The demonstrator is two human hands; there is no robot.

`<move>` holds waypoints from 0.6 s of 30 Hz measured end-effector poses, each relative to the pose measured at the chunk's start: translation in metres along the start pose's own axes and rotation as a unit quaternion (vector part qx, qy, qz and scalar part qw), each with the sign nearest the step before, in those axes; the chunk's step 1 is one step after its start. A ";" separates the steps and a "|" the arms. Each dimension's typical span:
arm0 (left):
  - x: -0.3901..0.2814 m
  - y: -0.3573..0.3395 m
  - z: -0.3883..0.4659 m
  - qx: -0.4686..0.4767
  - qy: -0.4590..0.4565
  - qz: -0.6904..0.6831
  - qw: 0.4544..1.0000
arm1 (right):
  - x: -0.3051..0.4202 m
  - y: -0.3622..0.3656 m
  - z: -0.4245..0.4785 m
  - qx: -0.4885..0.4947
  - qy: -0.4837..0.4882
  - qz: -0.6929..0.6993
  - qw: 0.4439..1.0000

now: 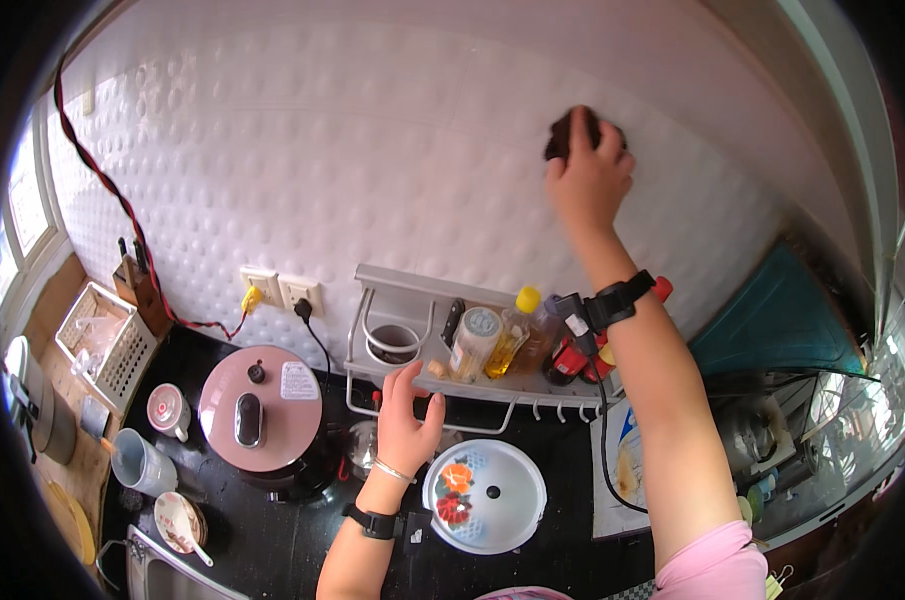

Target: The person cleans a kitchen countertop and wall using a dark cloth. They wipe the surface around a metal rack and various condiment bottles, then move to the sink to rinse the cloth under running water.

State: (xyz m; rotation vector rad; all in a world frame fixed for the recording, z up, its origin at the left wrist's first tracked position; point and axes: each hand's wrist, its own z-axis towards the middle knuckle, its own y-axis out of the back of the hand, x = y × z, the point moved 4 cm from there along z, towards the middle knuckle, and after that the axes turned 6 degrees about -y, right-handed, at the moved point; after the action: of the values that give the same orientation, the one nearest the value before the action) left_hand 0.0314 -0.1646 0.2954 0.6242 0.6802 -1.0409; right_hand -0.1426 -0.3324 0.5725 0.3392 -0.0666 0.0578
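Note:
My right hand (591, 176) is raised high against the white embossed wall panel (392, 172), its fingers closed around a dark brown scrubbing pad (565, 137). The pad appears to touch the panel. Lower down, my left hand (409, 416) hovers in front of the metal wall rack (452, 384), its fingers apart and nothing in them. Just below and right of it lies a white enamel lid (508, 487) with painted flowers and a black knob. Both wrists carry black straps, and a cable runs down from the right one.
A pink-lidded electric pressure cooker (261, 409) stands left on the black counter (227, 510). Oil bottles (506, 345) and a jar (475, 345) fill the rack. Plugs sit in wall sockets (281, 291). At left are a white basket (107, 345), mugs, bowls and a sink edge (148, 562).

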 end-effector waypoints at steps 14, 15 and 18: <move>-0.008 -0.018 0.002 0.004 -0.021 -0.011 1.000 | -0.013 0.009 -0.001 0.017 0.106 0.005 0.994; -0.008 -0.014 0.001 0.002 -0.026 0.000 1.000 | -0.016 0.007 -0.007 0.012 0.122 0.010 0.992; -0.006 -0.014 -0.001 -0.003 -0.032 0.002 0.999 | -0.032 0.006 -0.006 -0.015 0.143 0.035 0.989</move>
State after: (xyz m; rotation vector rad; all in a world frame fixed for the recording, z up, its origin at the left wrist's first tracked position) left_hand 0.0163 -0.1659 0.2973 0.5836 0.6258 -1.0501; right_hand -0.1744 -0.3265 0.5668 0.2959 0.2049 0.1736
